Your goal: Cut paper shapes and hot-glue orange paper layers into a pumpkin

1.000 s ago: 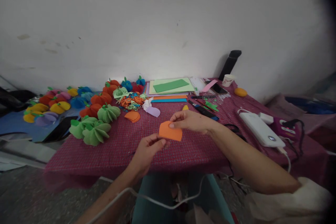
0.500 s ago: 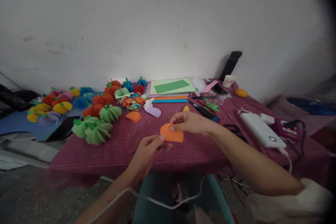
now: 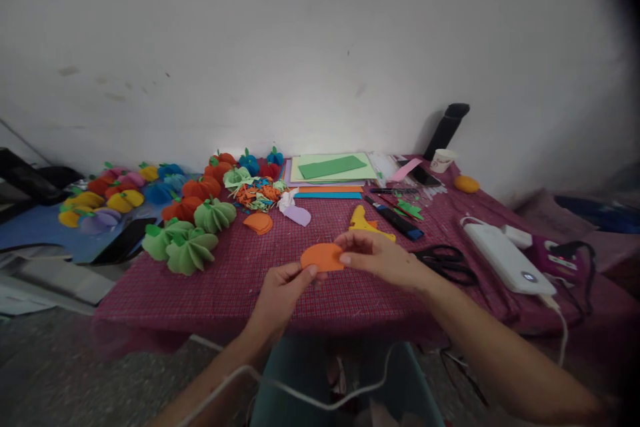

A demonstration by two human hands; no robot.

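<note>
Between my two hands, above the front of the table, is an orange paper piece (image 3: 323, 256) with a rounded outline. My left hand (image 3: 283, 292) pinches its lower left side between thumb and fingers. At the right end, my right hand (image 3: 375, 256) grips it the same way. A small stack of orange paper pieces (image 3: 258, 222) lies on the cloth to the left. Behind my right hand lies a yellow tool (image 3: 361, 219), partly hidden by the hand. Black-handled scissors (image 3: 445, 263) rest by my right wrist.
Folded-paper pumpkins (image 3: 190, 250) crowd the table's left side, beside a heap of paper scraps (image 3: 257, 193). Coloured sheets (image 3: 333, 169) lie at the back. A white power bank (image 3: 507, 257) with cables is on the right. Below the front edge stands a teal bin (image 3: 295, 373).
The orange paper has turned and now shows a narrower, rounded shape. My right hand has moved lower and right, to the paper's end, uncovering more of the yellow tool. The view has shifted slightly.
</note>
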